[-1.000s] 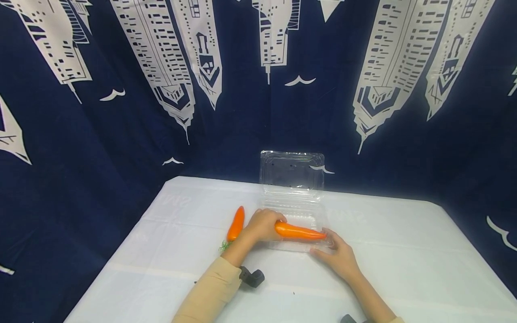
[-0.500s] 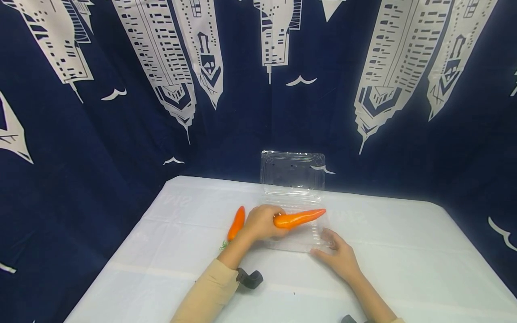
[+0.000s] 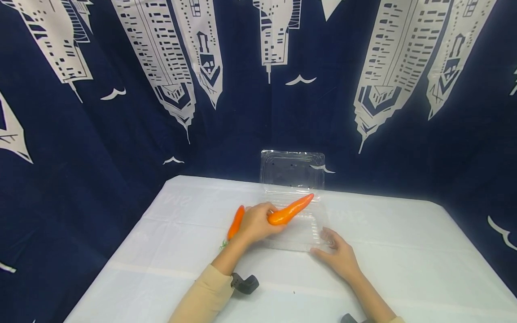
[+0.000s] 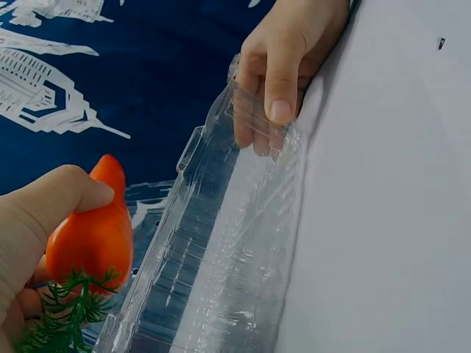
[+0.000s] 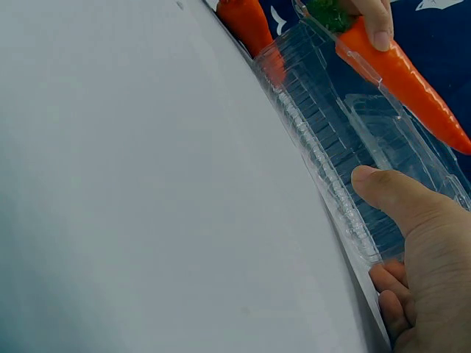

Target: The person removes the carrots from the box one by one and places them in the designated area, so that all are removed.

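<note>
My left hand (image 3: 258, 223) grips an orange carrot (image 3: 290, 212) by its thick end, above a clear plastic clamshell container (image 3: 286, 245). The carrot's tip points away and to the right. Green leaves (image 4: 70, 316) hang below the thick end in the left wrist view, with the thumb lying along the carrot's top. At the container's near right corner, my right hand (image 3: 340, 256) holds the wall, its thumb on the front and its fingers curled round the side. The container's lid (image 3: 292, 171) stands raised at the back.
A second carrot (image 3: 236, 223) with green leaves lies on the white table (image 3: 161, 251) left of the container, partly hidden by the left hand. Behind the table hangs a dark blue cloth (image 3: 242, 125) printed with white buildings.
My left hand has lifted the carrot and swung its tip away from the container's near right corner, up and to the left. The right hand and the container stay in place.
</note>
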### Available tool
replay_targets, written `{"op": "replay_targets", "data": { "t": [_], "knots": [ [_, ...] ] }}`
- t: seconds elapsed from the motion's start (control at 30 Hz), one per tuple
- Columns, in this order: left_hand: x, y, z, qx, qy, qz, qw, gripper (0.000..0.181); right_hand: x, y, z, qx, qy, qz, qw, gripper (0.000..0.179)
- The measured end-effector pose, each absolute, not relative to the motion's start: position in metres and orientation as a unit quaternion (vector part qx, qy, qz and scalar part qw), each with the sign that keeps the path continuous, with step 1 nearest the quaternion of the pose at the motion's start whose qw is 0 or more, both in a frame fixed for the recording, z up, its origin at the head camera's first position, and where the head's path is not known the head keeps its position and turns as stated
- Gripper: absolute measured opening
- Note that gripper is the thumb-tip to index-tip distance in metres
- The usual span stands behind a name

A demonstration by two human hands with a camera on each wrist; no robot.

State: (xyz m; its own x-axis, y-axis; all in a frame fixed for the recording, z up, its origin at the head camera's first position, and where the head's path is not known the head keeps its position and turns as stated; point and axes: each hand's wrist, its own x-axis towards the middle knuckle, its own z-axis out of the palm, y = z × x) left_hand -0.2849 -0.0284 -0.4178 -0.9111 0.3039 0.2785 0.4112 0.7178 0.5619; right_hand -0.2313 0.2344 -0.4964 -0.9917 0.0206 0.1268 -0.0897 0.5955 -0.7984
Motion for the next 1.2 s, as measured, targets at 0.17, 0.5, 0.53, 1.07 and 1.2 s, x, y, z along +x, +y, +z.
{"op": "replay_targets", "data": {
  "t": [0.17, 0.5, 0.53, 1.07, 1.2],
  "knots": [
    [-0.281, -0.031, -0.421, -0.175, -0.913, -0.352, 0.111, 0.038, -0.231, 0.234, -0.495, 0.015, -0.893, 0.446, 0.057, 0.085],
    [-0.272, -0.043, -0.416, -0.105, -0.854, -0.499, 0.098, 0.039, -0.231, 0.234, -0.496, 0.016, -0.895, 0.441, 0.063, 0.085],
    [-0.271, -0.044, -0.415, -0.103, -0.852, -0.504, 0.098, 0.039, -0.232, 0.234, -0.496, 0.016, -0.895, 0.44, 0.065, 0.085],
    [-0.253, -0.078, -0.41, -0.057, -0.841, -0.522, 0.129, 0.037, -0.231, 0.235, -0.496, 0.018, -0.894, 0.442, 0.067, 0.085],
    [-0.247, -0.091, -0.411, -0.04, -0.845, -0.512, 0.145, 0.037, -0.231, 0.235, -0.496, 0.02, -0.894, 0.442, 0.07, 0.085]
  ]
}}
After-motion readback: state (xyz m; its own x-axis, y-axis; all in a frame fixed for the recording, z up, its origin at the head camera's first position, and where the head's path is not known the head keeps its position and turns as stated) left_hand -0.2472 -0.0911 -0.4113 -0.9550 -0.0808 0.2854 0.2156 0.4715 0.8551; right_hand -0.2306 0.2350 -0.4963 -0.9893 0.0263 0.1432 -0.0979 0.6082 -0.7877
